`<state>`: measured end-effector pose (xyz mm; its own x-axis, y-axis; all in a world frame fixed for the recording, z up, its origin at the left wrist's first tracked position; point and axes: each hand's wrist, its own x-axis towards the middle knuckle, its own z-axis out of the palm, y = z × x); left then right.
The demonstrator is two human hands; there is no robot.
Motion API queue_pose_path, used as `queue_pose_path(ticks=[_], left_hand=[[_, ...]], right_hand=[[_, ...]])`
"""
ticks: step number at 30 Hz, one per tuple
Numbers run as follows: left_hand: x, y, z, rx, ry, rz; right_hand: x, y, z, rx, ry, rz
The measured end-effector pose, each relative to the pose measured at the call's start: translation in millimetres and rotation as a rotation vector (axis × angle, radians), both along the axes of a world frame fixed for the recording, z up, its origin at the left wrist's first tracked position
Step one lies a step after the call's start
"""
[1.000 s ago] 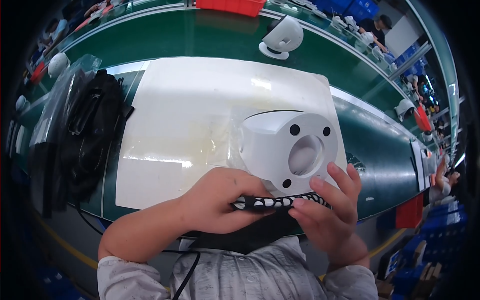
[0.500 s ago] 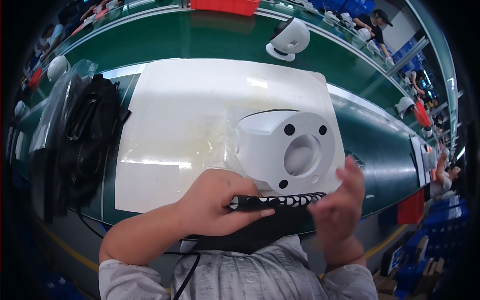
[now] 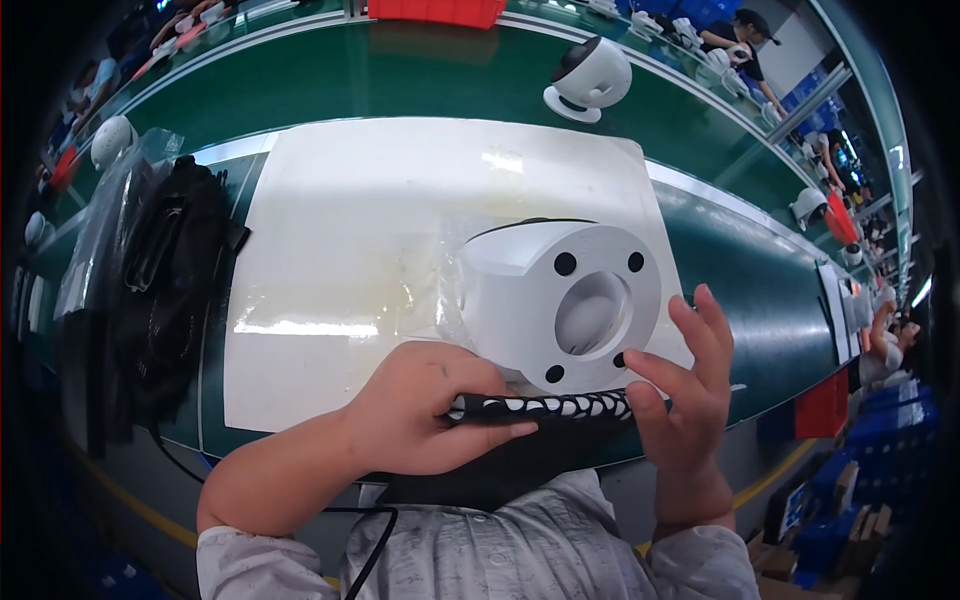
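A white fan-like device [image 3: 505,290] lies on its side with its round base facing me. The base has a wide central hole and several round black pads. My left hand [image 3: 430,405] is closed, thumb below and fingers above, on a black sheet of round stickers [image 3: 540,406] seen edge-on, with pale round gaps. My right hand [image 3: 690,400] has its fingers apart and holds nothing I can see; a fingertip touches or nearly touches the lower right black pad [image 3: 620,360].
The device rests on a white board [image 3: 330,220] on the green bench [image 3: 430,80]. Black bags [image 3: 175,270] and clear plastic lie at left. Another white device [image 3: 592,80] stands on the conveyor beyond, near a red bin [image 3: 440,10]. Other people work at far right.
A black pad now fills the base's lower right recess, which was bare. My right hand has moved from beside the sheet up against the base, fingers spread. My left hand keeps the sheet.
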<state>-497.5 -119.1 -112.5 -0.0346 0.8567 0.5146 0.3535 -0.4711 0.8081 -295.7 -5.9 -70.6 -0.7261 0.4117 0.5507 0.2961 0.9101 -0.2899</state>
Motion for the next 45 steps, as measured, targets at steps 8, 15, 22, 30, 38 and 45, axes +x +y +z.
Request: queue_pose_path(ticks=[8, 15, 22, 30, 38, 45], left_hand=[[-2, 2, -3, 0.002, 0.007, -0.010], [-3, 3, -3, -0.006, 0.011, -0.016], [-3, 3, -1, 0.016, -0.024, -0.004], [-6, 3, -4, -0.020, 0.001, -0.017], [-7, 5, -12, -0.057, -0.028, -0.075], [0, 0, -24, -0.062, 0.073, -0.101]], right_hand=[[-7, 8, -8, -0.198, 0.084, 0.056], [-14, 8, 0, -0.399, 0.107, 0.038], [-9, 7, 4, -0.207, -0.018, 0.027], [-3, 9, 7, 0.375, -0.204, 0.056], [-64, 68, 29, -0.528, -0.101, 0.426], [-100, 105, 35, -0.377, 0.018, 0.468]])
